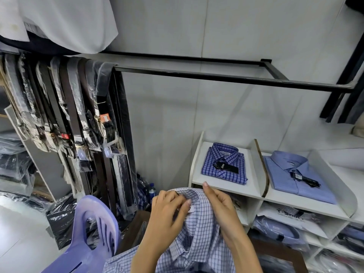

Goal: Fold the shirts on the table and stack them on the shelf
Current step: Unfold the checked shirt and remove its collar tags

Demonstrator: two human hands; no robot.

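A light blue and white checked shirt [199, 241] lies in front of me at the bottom centre, collar end raised. My left hand [169, 211] pinches the collar near its label from the left. My right hand [218, 203] grips the collar's right side, index finger pointing up. On the white shelf [228, 187] to the right lie a folded dark blue plaid shirt [224, 164] and, in the neighbouring compartment, a folded plain light blue shirt [295, 174], both tagged.
A purple plastic chair [88, 233] stands at lower left. Belts in plastic sleeves [69, 115] hang from a black rail [216, 76] on the left. Bagged shirts [285, 229] fill the lower shelf cubbies. A brown table edge [275, 251] shows under the shirt.
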